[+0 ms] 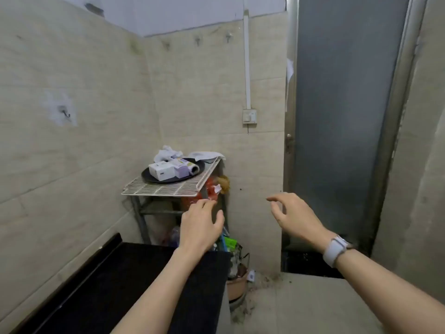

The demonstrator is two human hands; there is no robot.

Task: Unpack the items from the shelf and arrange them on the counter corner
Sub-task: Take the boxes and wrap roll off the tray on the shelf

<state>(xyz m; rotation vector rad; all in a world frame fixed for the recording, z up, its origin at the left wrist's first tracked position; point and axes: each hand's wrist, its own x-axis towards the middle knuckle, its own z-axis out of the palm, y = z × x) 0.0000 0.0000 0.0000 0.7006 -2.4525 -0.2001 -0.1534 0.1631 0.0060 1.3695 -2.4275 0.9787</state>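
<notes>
Left hand (201, 225): fingers spread, empty, reaching toward the shelf (168, 188), fingertips near the red packaging (212, 189) below its wire top. Right hand (292, 214): fingers loosely curled, empty, in the air beside the shelf; a pale watch (336, 250) on its wrist. The shelf top carries a black tray (154, 177) holding a white box (161, 171) and a purple box (181, 168). The dark desk (134, 280) lies bare below the left forearm.

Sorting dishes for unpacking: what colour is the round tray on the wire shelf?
Black, seen in the head view: the tray.
</notes>
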